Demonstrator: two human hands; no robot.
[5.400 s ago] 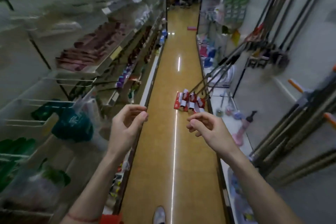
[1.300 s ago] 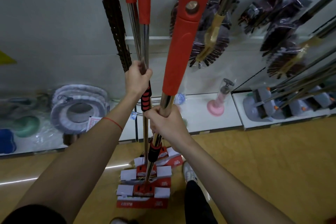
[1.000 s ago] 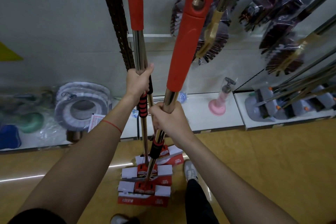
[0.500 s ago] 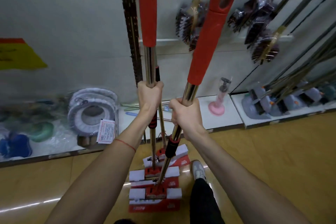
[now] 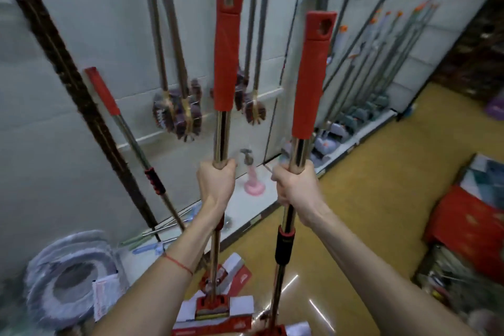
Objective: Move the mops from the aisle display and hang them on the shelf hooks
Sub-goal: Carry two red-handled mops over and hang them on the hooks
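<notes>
Left hand [image 5: 216,184]: your fingers are wrapped round the chrome shaft of the left mop [image 5: 221,128], just below its red grip; the pole stands nearly upright.
Right hand [image 5: 296,188]: closed round the chrome shaft of the right mop [image 5: 301,144], again just under the red sleeve, with the pole leaning slightly to the right.
Left mop head: straight down from your left hand, its red-and-white packaged head [image 5: 212,308] sits low over the floor [image 5: 368,199]; you cannot tell whether it touches.
Right mop head: below your right hand at the bottom edge, mostly cut off from view.
Handle tops: both red grips rise well above your hands, each with a hanging hole at the tip.
Third mop [image 5: 131,139]: to the left of your left hand, leaning against the wall panel [image 5: 54,144], apart from the two you hold.
Hanging brushes [image 5: 180,114]: beyond your left hand, hung on the panel behind the left mop's grip.
Pink plunger [image 5: 253,180]: between your two hands and farther back, on the low shelf [image 5: 245,207].
Red boxes [image 5: 469,229]: well to the right of your right hand, on the floor.
</notes>
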